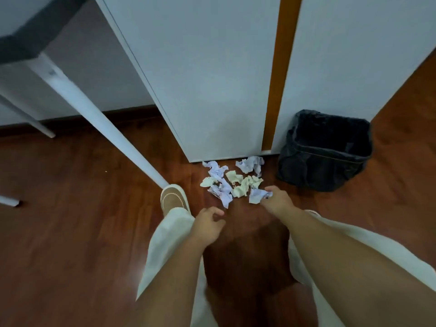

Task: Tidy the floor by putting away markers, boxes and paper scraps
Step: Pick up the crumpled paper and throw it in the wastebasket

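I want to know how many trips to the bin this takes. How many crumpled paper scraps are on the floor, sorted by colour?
White/lavender paper scraps: about 4, one of them touched by the right hand
Pale yellow paper scraps: about 4
Total: about 8; some overlap, so the count is approximate.
The black-lined bin stands just right of the pile.

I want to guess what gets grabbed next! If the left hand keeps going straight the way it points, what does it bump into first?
Probably the crumpled white paper scrap at the pile's near edge. The left hand hangs open, nothing between them, though depth is uncertain.
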`<state>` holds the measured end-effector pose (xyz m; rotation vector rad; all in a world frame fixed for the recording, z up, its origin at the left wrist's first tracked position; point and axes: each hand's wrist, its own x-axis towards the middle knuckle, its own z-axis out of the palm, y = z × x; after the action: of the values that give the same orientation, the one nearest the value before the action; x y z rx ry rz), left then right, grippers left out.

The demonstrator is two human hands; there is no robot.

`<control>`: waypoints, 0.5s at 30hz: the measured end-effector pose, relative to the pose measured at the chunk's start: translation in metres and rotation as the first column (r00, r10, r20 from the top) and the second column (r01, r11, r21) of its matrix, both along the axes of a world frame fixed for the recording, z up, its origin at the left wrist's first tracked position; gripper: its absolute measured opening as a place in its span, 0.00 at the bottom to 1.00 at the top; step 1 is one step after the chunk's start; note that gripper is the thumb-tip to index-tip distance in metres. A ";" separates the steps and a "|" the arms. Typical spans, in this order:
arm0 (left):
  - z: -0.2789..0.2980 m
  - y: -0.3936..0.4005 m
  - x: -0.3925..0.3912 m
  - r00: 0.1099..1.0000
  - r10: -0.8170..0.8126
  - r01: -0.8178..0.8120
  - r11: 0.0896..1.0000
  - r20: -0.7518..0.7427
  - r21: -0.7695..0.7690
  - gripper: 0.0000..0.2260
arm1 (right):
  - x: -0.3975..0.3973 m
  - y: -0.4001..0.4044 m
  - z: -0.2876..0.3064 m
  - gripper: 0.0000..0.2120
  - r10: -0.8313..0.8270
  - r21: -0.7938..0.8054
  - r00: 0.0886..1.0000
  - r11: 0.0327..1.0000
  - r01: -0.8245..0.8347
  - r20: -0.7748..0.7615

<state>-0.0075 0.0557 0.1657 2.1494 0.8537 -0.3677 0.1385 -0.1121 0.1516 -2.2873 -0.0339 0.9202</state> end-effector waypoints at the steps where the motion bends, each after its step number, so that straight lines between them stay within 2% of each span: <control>1: -0.011 0.006 0.003 1.000 0.025 -0.025 1.000 -0.018 -0.018 0.11 | 0.005 0.004 -0.010 0.24 0.034 -0.020 0.999 0.999 -0.034 0.021; 7: -0.080 0.024 0.023 0.988 0.084 -0.100 0.988 -0.130 -0.117 0.15 | 0.040 0.001 -0.077 0.23 0.155 -0.141 0.987 0.979 -0.149 0.038; 10: -0.112 0.024 0.039 0.976 0.142 -0.169 0.971 -0.163 -0.169 0.18 | 0.060 -0.003 -0.113 0.20 0.224 -0.252 0.974 0.942 -0.221 -0.015; 13: -0.130 0.024 0.054 0.957 0.226 -0.263 0.940 -0.183 -0.216 0.19 | 0.074 -0.005 -0.138 0.23 0.191 -0.245 0.981 0.950 -0.194 -0.036; 15: -0.142 0.025 0.062 0.933 0.302 -0.347 0.898 -0.195 -0.272 0.17 | 0.078 0.000 -0.148 0.23 0.133 -0.157 0.987 0.977 -0.146 -0.091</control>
<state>0.0546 0.0804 0.0236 1.6756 1.1427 -0.4565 0.2166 -0.1125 0.0035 -2.4210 -0.0891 1.1231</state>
